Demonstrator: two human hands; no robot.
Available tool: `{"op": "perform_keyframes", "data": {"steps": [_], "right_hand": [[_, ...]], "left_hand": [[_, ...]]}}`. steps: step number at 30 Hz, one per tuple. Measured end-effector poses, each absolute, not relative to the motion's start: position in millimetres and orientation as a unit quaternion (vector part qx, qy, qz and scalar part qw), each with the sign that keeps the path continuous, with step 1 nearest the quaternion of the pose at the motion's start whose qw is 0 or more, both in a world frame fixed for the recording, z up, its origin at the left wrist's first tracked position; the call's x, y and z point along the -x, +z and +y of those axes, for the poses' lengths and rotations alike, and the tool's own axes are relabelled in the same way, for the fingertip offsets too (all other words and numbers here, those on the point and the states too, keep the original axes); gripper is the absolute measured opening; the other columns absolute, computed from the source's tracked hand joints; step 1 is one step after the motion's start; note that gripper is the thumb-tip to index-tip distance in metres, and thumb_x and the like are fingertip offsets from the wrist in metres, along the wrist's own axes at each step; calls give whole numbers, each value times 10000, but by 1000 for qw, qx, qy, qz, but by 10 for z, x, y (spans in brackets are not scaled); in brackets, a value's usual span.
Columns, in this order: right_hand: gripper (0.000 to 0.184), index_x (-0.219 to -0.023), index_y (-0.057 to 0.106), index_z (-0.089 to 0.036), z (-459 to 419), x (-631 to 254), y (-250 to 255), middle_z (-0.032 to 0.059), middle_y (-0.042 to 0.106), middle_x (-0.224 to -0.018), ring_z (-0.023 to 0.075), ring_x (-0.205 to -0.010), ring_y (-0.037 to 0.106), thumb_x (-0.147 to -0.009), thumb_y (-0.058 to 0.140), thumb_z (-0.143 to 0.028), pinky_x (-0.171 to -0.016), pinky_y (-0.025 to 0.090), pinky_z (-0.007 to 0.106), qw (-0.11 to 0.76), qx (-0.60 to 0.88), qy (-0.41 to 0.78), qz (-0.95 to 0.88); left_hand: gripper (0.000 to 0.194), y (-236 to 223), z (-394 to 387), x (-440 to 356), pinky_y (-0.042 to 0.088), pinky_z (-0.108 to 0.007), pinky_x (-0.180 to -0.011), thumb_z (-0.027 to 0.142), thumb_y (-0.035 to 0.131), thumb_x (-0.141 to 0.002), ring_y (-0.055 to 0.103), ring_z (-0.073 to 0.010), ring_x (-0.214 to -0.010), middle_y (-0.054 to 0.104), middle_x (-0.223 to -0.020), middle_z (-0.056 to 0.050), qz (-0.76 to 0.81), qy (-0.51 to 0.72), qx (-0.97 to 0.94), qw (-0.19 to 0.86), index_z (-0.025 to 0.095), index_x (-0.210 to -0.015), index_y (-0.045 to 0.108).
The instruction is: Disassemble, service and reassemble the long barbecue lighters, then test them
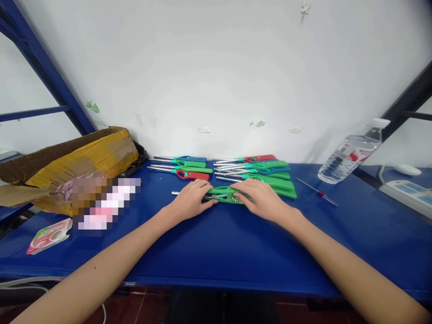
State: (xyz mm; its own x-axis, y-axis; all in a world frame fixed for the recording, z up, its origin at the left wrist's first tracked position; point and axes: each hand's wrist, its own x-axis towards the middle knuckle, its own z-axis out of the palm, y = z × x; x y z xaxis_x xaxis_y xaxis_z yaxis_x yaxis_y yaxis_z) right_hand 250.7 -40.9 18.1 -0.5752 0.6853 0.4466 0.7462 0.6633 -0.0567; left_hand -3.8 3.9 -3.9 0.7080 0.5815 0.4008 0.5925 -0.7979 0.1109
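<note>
Evidently, the work sits midway between the two hands: a green lighter (220, 190) lying low over the tabletop (229, 252), its wires and small metal parts exposed along the near side. The left hand (191, 199) is partly closed, fingertips over the top edge and thumb below, gripping the left end; a metal tube (175, 193) pokes out past it. The right hand (259, 198) is likewise half curled, thumb and fingers on the other end.

Good handling here, I judge, means light, even pressure from both sides, since a twist at one end could spring the loose inner parts out. The lighter is best held level, with the wires clear of the casing's edges and the thumbs off the fine metal pieces. Behind it, the left group of lighters (192, 175) and the right group of lighters (278, 182) lie very near, so small movements suit. The red-marked screwdriver (320, 193) rests within reach beyond the right hand.
</note>
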Motion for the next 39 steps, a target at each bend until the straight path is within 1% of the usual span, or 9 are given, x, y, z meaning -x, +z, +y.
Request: {"op": "perform_keyframes", "data": {"steps": [3, 8, 13, 16, 19, 22, 27, 32, 39], "right_hand": [[303, -1160, 665, -177, -405, -2511, 167, 103, 735, -1019, 240, -911, 668, -988, 440, -284, -776, 514, 364, 232, 418, -74, -875], [288, -1136, 680, -178, -403, -2519, 150, 100, 740, -967, 237, -867, 676, -978, 465, -285, -739, 521, 360, 240, 419, -79, -872], [229, -1092, 682, -190, -400, -2513, 139, 85, 734, -992, 228, -898, 685, -947, 534, -288, -779, 548, 365, 311, 410, -48, -856], [184, -1065, 672, -206, -402, -2494, 148, 77, 716, -1050, 213, -970, 677, -936, 558, -269, -855, 547, 352, 368, 389, -31, -844], [156, -1035, 664, -201, -402, -2478, 156, 77, 714, -1023, 209, -934, 684, -936, 564, -267, -838, 551, 347, 405, 396, -53, -822], [139, -1006, 659, -199, -398, -2476, 147, 70, 720, -990, 210, -912, 687, -938, 560, -270, -816, 551, 344, 425, 411, -81, -803], [143, -1001, 661, -193, -386, -2487, 124, 61, 727, -993, 208, -919, 690, -935, 561, -273, -811, 542, 333, 428, 425, -101, -791], [160, -977, 683, -194, -372, -2490, 117, 52, 740, -992, 208, -904, 699, -931, 560, -286, -774, 527, 316, 400, 451, -95, -792], [200, -857, 722, -214, -348, -2494, 62, 30, 752, -846, 219, -764, 697, -917, 561, -318, -611, 452, 300, 309, 549, -50, -775]], "left_hand": [[314, -29, 37, 38, 481, -390, -922, 411, 574, -933, 580, -259, -1066, 623, -1133, -105, -322, -221, 921, 10, 178, -1144, 573], [289, -11, 32, 35, 488, -381, -902, 403, 571, -937, 592, -255, -1037, 633, -1095, -105, -329, -204, 922, 1, 161, -1094, 587], [291, 14, 15, 29, 499, -388, -871, 424, 585, -922, 613, -266, -1011, 645, -1072, -100, -349, -201, 915, -12, 163, -1051, 597], [430, 28, 47, 44, 511, -392, -852, 506, 666, -845, 632, -280, -1010, 657, -1097, -98, -368, -210, 904, -65, 176, -1105, 575], [575, 46, 114, 83, 528, -355, -818, 502, 766, -748, 654, -258, -981, 677, -1083, -85, -368, -226, 887, -165, 179, -1165, 536], [436, 73, 175, 131, 523, -313, -805, 385, 776, -756, 656, -219, -944, 684, -1033, -68, -343, -237, 882, -220, 170, -1085, 587], [116, 121, 201, 171, 467, -265, -705, 268, 673, -848, 635, -168, -799, 700, -899, -27, -318, -209, 903, -198, 180, -922, 685], [105, 138, 191, 168, 440, -240, -678, 245, 622, -885, 620, -144, -756, 702, -865, -17, -311, -203, 905, -206, 178, -909, 698], [163, 156, 189, 160, 466, -231, -690, 307, 608, -896, 638, -147, -759, 708, -839, -22, -324, -228, 873, -284, 168, -898, 695]]}}
